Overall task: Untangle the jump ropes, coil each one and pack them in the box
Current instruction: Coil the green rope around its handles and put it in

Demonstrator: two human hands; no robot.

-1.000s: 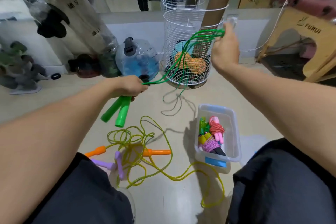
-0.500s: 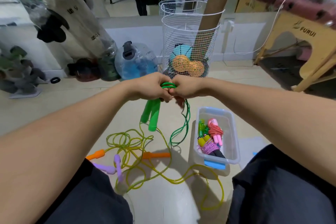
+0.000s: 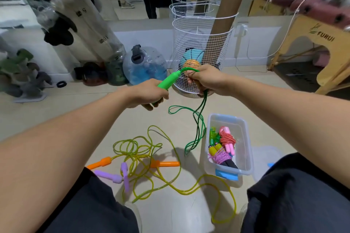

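I see the clear box (image 3: 246, 149) on the floor with coiled ropes inside. Left of the box lies the yellow rope (image 3: 144, 149), maybe still knotted. Above the box, my left hand (image 3: 149, 93) curls round the green handles (image 3: 167, 81). My right hand (image 3: 205, 79) pinches the green cord (image 3: 198, 125), which hangs down in loops.
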